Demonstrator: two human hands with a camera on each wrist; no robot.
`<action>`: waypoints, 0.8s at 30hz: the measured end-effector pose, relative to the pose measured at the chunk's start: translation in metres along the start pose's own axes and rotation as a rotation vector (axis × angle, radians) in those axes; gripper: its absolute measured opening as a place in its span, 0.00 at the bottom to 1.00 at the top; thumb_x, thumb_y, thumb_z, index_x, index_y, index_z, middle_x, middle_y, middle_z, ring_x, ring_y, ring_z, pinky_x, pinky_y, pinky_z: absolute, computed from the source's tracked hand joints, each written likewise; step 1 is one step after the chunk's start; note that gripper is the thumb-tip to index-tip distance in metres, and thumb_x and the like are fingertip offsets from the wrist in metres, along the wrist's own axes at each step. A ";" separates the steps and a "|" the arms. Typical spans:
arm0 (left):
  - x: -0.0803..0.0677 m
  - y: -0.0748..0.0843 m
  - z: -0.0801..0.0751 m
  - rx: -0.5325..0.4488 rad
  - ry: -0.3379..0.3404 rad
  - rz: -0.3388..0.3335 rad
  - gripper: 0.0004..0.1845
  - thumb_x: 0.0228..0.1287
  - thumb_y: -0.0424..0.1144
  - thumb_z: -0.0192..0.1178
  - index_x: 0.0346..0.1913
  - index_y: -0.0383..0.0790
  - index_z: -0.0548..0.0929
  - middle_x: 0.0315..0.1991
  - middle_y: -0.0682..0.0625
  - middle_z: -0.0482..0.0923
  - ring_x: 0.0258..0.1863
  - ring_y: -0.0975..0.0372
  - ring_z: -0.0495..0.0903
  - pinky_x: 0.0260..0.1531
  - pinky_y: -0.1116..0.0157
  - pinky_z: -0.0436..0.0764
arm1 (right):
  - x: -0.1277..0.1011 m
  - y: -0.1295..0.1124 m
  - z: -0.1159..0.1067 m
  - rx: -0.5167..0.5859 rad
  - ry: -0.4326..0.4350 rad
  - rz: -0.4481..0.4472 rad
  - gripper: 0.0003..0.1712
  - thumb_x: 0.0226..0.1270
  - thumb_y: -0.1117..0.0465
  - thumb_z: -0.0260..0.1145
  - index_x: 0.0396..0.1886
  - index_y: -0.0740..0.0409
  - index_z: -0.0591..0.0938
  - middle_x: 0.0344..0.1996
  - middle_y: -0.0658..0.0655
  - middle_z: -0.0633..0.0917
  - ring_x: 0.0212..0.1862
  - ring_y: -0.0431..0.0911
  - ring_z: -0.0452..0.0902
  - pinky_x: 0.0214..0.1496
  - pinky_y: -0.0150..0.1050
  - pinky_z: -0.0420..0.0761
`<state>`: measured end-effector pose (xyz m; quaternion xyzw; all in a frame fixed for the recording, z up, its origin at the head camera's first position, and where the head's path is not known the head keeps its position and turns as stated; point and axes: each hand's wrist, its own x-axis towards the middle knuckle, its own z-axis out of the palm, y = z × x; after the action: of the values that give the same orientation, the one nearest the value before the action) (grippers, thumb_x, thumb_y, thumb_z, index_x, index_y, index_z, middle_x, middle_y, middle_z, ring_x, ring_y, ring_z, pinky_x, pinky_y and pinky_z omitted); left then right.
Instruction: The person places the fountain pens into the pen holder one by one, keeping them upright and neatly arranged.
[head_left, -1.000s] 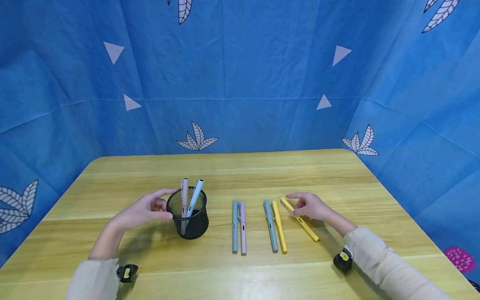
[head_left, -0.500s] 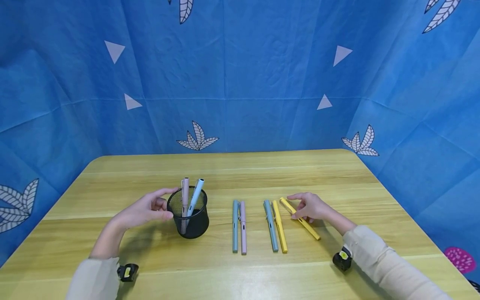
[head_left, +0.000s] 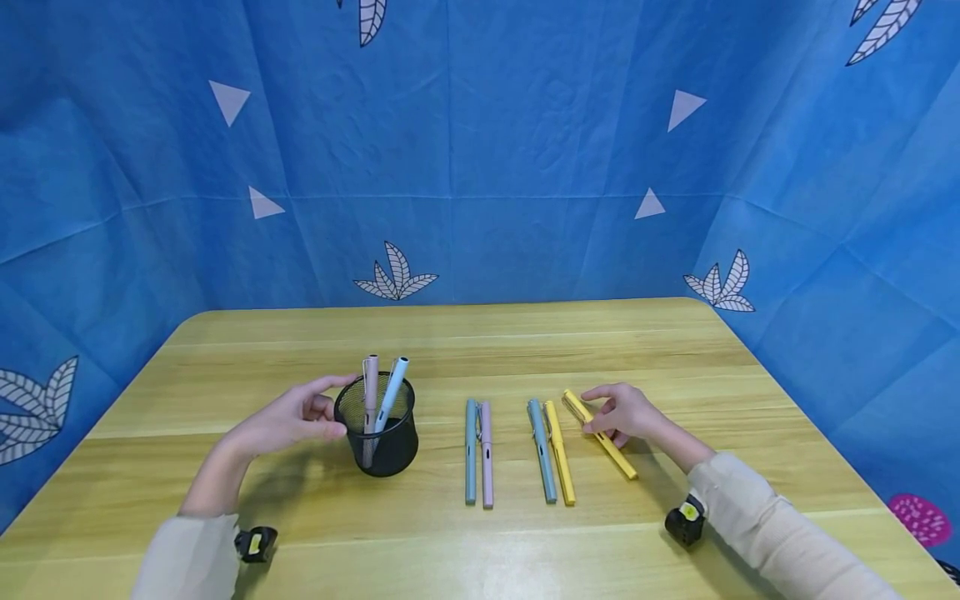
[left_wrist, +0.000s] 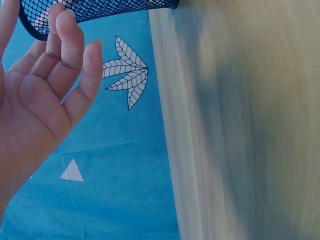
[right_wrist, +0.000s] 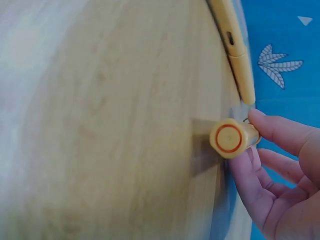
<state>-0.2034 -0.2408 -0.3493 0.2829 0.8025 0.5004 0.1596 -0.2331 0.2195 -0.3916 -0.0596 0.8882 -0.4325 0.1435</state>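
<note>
Head view shows my right hand (head_left: 626,413) pinching the angled yellow pen (head_left: 600,435) near the table's (head_left: 525,333) right edge; my left hand (head_left: 288,421), fingers relaxed, touches the mesh cup (head_left: 378,433). Gripped so near one end, I judge the pen could swing and slip.

The person's left hand (head_left: 288,421) is reaching in from seven o'clock, its forearm in a pale cream sleeve (head_left: 183,562), palm facing toward three o'clock. Its fingers (left_wrist: 67,47) are lying nearly straight and relaxed, thumb spread apart from them, gripping nothing. The right hand (head_left: 626,414) is coming in from five o'clock on a cream-sleeved forearm (head_left: 757,521), wrist low. Its index finger is pointing toward ten o'clock, and its fingers (right_wrist: 280,132) and thumb are curling inward in a pinch.
</note>
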 end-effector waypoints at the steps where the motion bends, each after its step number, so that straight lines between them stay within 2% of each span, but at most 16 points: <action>1: 0.000 0.000 0.000 -0.001 0.000 0.001 0.38 0.59 0.31 0.58 0.67 0.27 0.48 0.24 0.44 0.72 0.23 0.56 0.73 0.26 0.61 0.74 | 0.000 0.000 0.000 0.019 0.001 0.011 0.32 0.50 0.68 0.69 0.56 0.71 0.70 0.20 0.57 0.74 0.19 0.44 0.72 0.19 0.40 0.77; 6: 0.000 0.000 0.000 -0.005 0.001 -0.001 0.38 0.59 0.31 0.57 0.67 0.28 0.48 0.24 0.43 0.72 0.23 0.55 0.73 0.27 0.61 0.74 | -0.001 -0.001 -0.001 0.125 0.004 0.065 0.30 0.51 0.68 0.68 0.55 0.74 0.70 0.24 0.58 0.75 0.22 0.44 0.75 0.22 0.40 0.78; 12: -0.001 0.000 0.000 -0.008 0.000 0.002 0.38 0.59 0.31 0.57 0.67 0.28 0.48 0.24 0.44 0.72 0.24 0.54 0.73 0.27 0.61 0.74 | -0.001 0.000 -0.002 0.199 0.000 0.089 0.26 0.52 0.69 0.66 0.50 0.76 0.72 0.24 0.57 0.75 0.22 0.44 0.74 0.23 0.39 0.78; 24: 0.000 0.000 0.000 -0.014 -0.003 -0.001 0.38 0.59 0.31 0.57 0.66 0.26 0.48 0.24 0.45 0.72 0.24 0.55 0.73 0.27 0.60 0.74 | -0.002 -0.002 -0.003 0.315 -0.016 0.086 0.22 0.55 0.69 0.64 0.47 0.76 0.69 0.27 0.56 0.77 0.26 0.43 0.73 0.26 0.38 0.78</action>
<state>-0.2035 -0.2408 -0.3489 0.2821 0.7991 0.5053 0.1631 -0.2325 0.2207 -0.3877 -0.0017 0.8100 -0.5593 0.1764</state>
